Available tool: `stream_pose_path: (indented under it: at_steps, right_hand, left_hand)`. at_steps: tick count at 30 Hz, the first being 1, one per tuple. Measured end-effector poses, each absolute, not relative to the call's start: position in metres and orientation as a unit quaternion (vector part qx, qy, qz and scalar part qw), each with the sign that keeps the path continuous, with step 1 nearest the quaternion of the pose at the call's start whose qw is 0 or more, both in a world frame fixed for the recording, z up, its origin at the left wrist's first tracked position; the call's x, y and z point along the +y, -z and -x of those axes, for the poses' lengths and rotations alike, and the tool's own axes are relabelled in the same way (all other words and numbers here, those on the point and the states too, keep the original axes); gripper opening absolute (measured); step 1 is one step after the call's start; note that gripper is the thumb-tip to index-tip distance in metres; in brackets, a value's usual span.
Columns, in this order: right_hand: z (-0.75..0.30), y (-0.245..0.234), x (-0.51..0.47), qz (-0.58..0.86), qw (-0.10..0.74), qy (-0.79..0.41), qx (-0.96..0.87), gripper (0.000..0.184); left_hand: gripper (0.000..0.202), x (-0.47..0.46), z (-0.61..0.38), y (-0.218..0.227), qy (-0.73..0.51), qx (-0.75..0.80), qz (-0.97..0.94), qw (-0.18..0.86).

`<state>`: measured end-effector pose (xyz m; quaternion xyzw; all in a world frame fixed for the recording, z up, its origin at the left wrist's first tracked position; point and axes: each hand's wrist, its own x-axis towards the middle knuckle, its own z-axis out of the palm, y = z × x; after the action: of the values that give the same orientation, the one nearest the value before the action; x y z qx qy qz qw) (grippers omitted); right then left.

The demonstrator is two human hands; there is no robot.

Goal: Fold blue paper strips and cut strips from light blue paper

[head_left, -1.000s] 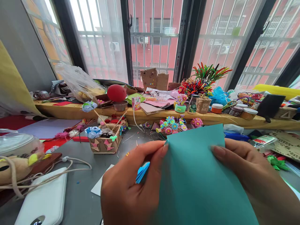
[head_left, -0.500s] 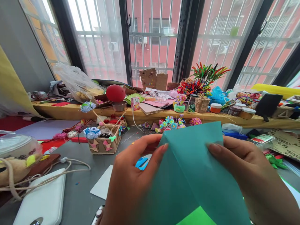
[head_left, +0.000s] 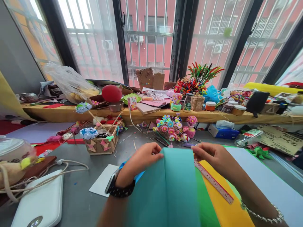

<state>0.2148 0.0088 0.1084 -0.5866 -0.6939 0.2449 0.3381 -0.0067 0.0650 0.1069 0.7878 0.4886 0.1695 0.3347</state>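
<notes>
Paper (head_left: 165,189) that a second ago was held upright now lies folded on the counter (head_left: 78,201), both hands (head_left: 142,157) (head_left: 213,156) pinching its far edge with closed fingers.

Both forearms reached forward from the bottom of the view, nearly parallel, with the hands side by side and a gap between them. The left hand (head_left: 145,155) lay palm down, knuckles up, its fingers curled forward and pinched together at the tips, a dark watch band round the wrist. The right hand (head_left: 210,154) mirrored it, fingers bent and pinched at the tips, a thin beaded bracelet on that forearm.
</notes>
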Motion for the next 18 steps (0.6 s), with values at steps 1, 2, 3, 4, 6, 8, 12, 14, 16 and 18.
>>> stream_pose_path:
  at_steps: [1, 2, 3, 4, 6, 8, 12, 14, 16, 18]
  right_hand:
    - [-0.225, -0.097, 0.006, 0.614, 0.297, -0.217, -0.699, 0.036]
    - [-0.237, -0.085, 0.003, 0.638, 0.248, -0.191, -0.704, 0.034]
    - [-0.247, -0.073, -0.002, 0.657, 0.206, -0.176, -0.704, 0.029]
    - [-0.257, -0.06, -0.006, 0.677, 0.172, -0.16, -0.698, 0.025]
    - [-0.273, -0.035, -0.015, 0.721, 0.121, -0.119, -0.672, 0.024]
    - [-0.281, -0.015, -0.023, 0.751, 0.094, -0.073, -0.65, 0.025]
    - [-0.28, 0.004, -0.032, 0.739, 0.082, -0.015, -0.669, 0.022]
    - [-0.276, 0.005, -0.035, 0.744, 0.068, 0.001, -0.665, 0.02]
    - [-0.273, 0.004, -0.037, 0.742, 0.057, 0.012, -0.668, 0.02]
    - [-0.271, 0.002, -0.039, 0.741, 0.05, 0.013, -0.67, 0.021]
  left_hand:
    - [0.01, 0.073, 0.002, -0.096, -0.142, 0.485, -0.79, 0.346]
    - [0.009, 0.079, -0.003, -0.084, -0.111, 0.481, -0.791, 0.36]
    - [0.007, 0.084, -0.009, -0.074, -0.078, 0.479, -0.79, 0.376]
    - [0.006, 0.087, -0.014, -0.064, -0.047, 0.479, -0.786, 0.388]
    - [0.006, 0.089, -0.022, -0.049, -0.003, 0.485, -0.777, 0.401]
    - [0.009, 0.087, -0.026, -0.041, 0.027, 0.491, -0.768, 0.41]
    - [0.021, 0.08, -0.024, -0.036, 0.058, 0.494, -0.762, 0.415]
    - [0.023, 0.079, -0.021, -0.034, 0.055, 0.501, -0.761, 0.408]
    - [0.024, 0.077, -0.021, -0.029, 0.033, 0.513, -0.761, 0.396]
    - [0.024, 0.077, -0.021, -0.024, -0.001, 0.523, -0.763, 0.379]
